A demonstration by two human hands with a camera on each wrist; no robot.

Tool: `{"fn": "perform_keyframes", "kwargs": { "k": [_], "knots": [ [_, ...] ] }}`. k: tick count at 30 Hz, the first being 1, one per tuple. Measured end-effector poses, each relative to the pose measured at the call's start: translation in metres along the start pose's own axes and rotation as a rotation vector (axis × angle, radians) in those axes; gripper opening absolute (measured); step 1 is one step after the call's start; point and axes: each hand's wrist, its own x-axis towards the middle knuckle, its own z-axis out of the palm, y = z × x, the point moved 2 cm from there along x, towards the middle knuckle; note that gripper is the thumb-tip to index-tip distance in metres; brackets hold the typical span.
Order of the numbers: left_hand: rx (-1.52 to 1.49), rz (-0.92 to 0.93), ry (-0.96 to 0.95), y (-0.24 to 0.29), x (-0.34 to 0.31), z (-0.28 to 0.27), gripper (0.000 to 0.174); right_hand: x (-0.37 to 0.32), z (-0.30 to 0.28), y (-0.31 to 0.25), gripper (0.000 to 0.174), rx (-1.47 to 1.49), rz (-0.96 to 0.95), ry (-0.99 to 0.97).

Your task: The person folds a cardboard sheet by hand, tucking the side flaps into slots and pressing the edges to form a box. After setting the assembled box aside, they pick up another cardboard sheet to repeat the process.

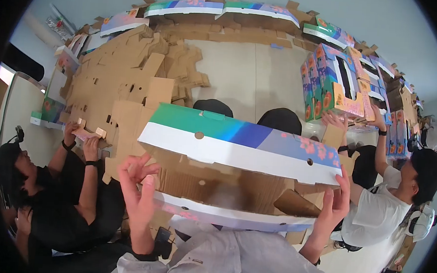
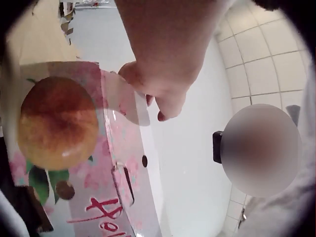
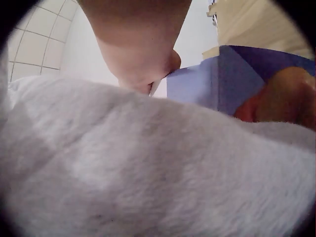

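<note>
A long open-topped cardboard box (image 1: 243, 143), green, blue and white with pink blossoms outside and bare brown inside, lies across the front of the body in the head view. My left hand (image 1: 139, 184) grips its left end, fingers bent at the corner. At the opposite end, my right hand (image 1: 336, 198) holds the end wall, with the thumb upright near the inner side. A brown flap (image 1: 297, 204) slants inside near that end. In the left wrist view, a printed peach (image 2: 58, 123) shows on the box's side. A pale sleeve (image 3: 148, 153) covers much of the right wrist view.
Flattened brown cardboard (image 1: 102, 69) is heaped at the left and ahead. Finished-looking boxes (image 1: 327, 83) stand at the right, with more boxes (image 1: 186, 7) along the back. People sit on both sides: one in black (image 1: 50, 191), one in white (image 1: 384, 201), their hands on cardboard pieces.
</note>
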Motion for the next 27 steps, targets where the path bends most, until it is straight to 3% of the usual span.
{"fn": "perform_keyframes", "kwargs": {
  "k": [3,5,9,12,14,18,20,21,24,27],
  "knots": [
    [-0.082,-0.108,-0.036,0.004,0.020,-0.003,0.046,0.007,0.006,0.011,0.031,0.094,0.004,-0.026],
    [-0.107,-0.116,-0.178,0.008,0.038,0.001,0.043,0.011,0.011,0.030,0.023,0.169,-0.015,-0.024],
    [0.007,-0.165,-0.172,-0.022,0.046,0.035,0.042,0.005,0.022,0.049,0.019,0.104,-0.072,0.078],
    [0.037,-0.068,-0.079,-0.036,0.050,0.040,0.033,-0.003,0.019,0.068,0.020,-0.042,0.092,0.031],
    [-0.144,-0.247,-0.100,-0.044,0.052,0.031,0.024,-0.001,0.014,0.072,0.024,-0.337,0.052,-0.022],
    [-0.154,-0.187,-0.162,-0.050,0.043,0.021,0.027,-0.014,0.010,0.059,0.023,-0.362,0.097,-0.057],
    [-0.117,-0.249,-0.268,-0.043,0.035,0.015,0.029,-0.025,0.009,0.053,0.021,-0.082,0.217,0.031],
    [-0.117,-0.250,-0.269,-0.043,0.029,0.012,0.029,-0.027,0.009,0.044,0.021,-0.083,0.219,0.031],
    [-0.006,-0.345,-0.274,-0.046,0.002,0.004,0.030,-0.039,0.002,0.030,0.023,-0.066,0.364,-0.063],
    [0.224,-0.280,-0.238,-0.052,-0.017,-0.002,0.029,-0.045,-0.007,0.037,0.031,-0.246,0.439,-0.223]
  ]
}}
